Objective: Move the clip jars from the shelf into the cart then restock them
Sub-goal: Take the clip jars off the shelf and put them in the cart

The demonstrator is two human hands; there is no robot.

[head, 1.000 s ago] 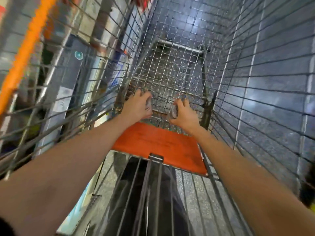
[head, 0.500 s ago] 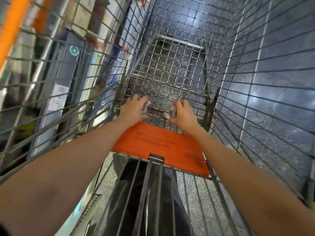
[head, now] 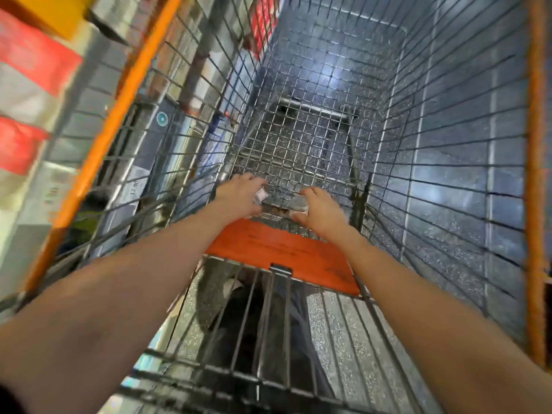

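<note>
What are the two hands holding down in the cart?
Each hand grips a small clear jar by its side: left hand on one jar, right hand on another.

Only legible text: "17 90" on a white price tag fixed to the grey shelf edge strip, seen through the left wall of the wire shopping cart. Round teal sticker above it carries a symbol, too blurred to read. Dark print lines on the orange plastic seat flap: unreadable.
</note>
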